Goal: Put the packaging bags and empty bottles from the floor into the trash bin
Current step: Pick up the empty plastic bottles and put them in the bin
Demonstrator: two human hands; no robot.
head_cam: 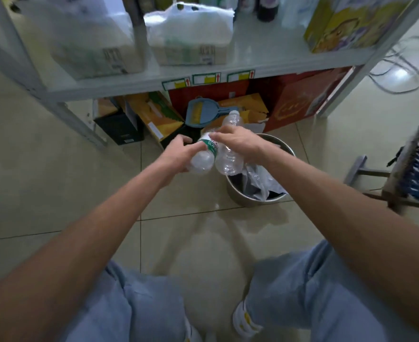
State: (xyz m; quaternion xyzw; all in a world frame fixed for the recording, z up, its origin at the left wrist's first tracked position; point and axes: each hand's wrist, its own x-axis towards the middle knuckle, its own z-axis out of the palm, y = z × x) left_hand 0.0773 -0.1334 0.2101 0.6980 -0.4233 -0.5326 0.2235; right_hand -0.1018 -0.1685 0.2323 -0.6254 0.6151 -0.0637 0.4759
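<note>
My left hand [177, 153] grips a clear empty bottle with a green label [203, 157], held tilted just left of the bin. My right hand [238, 143] grips a second clear bottle [229, 156], its cap end pointing up and away, its base over the bin's near-left rim. The two bottles touch side by side. The round metal trash bin [290, 150] stands on the tiled floor under my right hand, with crumpled clear plastic packaging [257, 181] and dark contents inside.
A white metal shelf rack [154, 77] stands right behind the bin, with cartons and a blue dustpan [199, 111] beneath it. A wooden stool with a blue woven seat [410, 169] is at the right. My knees are at the bottom.
</note>
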